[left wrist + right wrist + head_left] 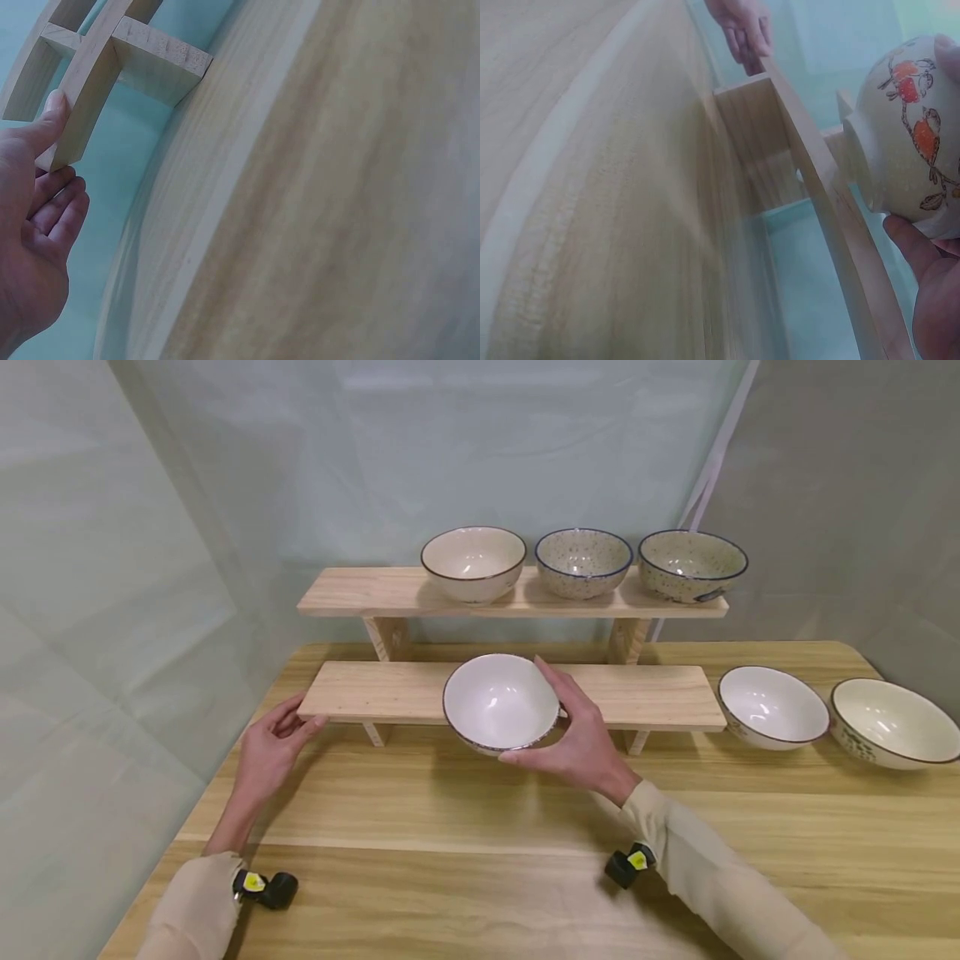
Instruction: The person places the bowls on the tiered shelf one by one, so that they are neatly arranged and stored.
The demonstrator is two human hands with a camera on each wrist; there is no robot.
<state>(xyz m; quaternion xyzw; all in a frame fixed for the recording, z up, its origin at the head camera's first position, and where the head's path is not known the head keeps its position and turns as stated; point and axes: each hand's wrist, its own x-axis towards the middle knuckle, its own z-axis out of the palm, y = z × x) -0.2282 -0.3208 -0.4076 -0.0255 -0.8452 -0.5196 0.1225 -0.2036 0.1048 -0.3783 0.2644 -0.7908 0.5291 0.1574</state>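
My right hand (pixel 581 735) grips a white bowl (pixel 498 702) by its right side, thumb at the near rim and fingers at the back. The bowl is over the middle of the lower board (pixel 375 689) of a two-tier wooden stand. In the right wrist view, orange flowers and brown twigs show on the bowl's outside (pixel 919 142), and its foot faces the board, a small gap between them. At the board's left end, my left hand (pixel 272 747) pinches the corner; the left wrist view has the thumb (pixel 51 120) on one face and curled fingers round the end.
On the upper board (pixel 360 589) stand a cream bowl (pixel 474 568), a speckled blue-rimmed bowl (pixel 583 567) and a greenish speckled bowl (pixel 692 568). Right of the stand, a white bowl (pixel 772 706) and a cream bowl (pixel 892 722) sit on the wooden table (pixel 465 860).
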